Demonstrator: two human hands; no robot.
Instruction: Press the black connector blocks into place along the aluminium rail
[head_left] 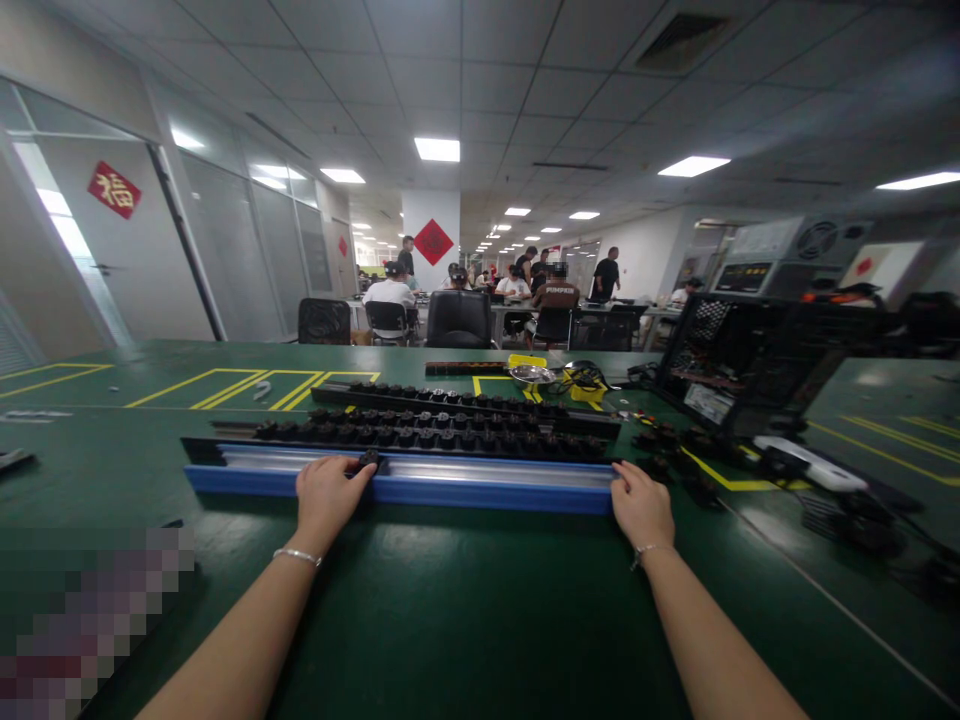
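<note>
A long blue rail with a silvery channel (495, 491) lies across your glossy green worktop (465, 610), before rows of black knobbed strips (450, 438). Your left hand (328, 500) closes thumb and fingertips on a small black piece (369, 459) at the channel; your right hand (645, 506) pinches the rail's right end. Beyond, people sit and stand near black chairs (459, 320) under lit ceiling panels (437, 150).
</note>
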